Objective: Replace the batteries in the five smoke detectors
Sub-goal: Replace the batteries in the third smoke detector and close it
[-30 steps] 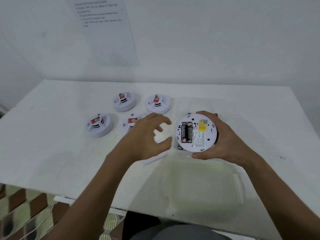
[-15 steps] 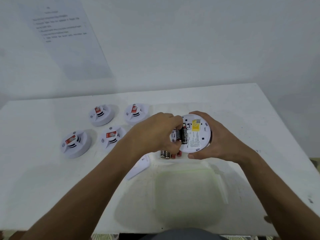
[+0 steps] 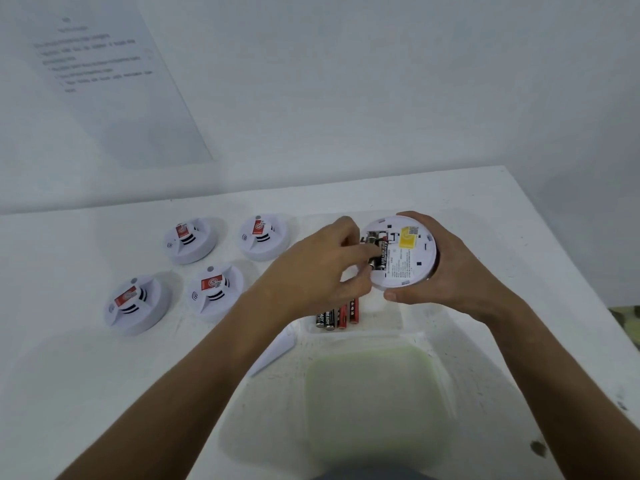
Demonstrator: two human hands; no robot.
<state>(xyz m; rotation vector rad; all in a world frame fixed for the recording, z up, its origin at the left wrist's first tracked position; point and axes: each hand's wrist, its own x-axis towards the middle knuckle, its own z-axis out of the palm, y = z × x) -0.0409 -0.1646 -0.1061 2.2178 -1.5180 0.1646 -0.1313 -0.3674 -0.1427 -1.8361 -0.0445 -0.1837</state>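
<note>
Premises appear to be a plain test or data-collection workspace rather than a home. Evidence: a bare white table set into a corner of unadorned white walls; a printed instruction sheet fixed to the wall, text illegible; identical smoke detectors laid out in rows.

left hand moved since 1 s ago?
Yes. The left hand went right, closing onto the held smoke detector; its fingers now pinch at a battery in the open compartment.
</note>
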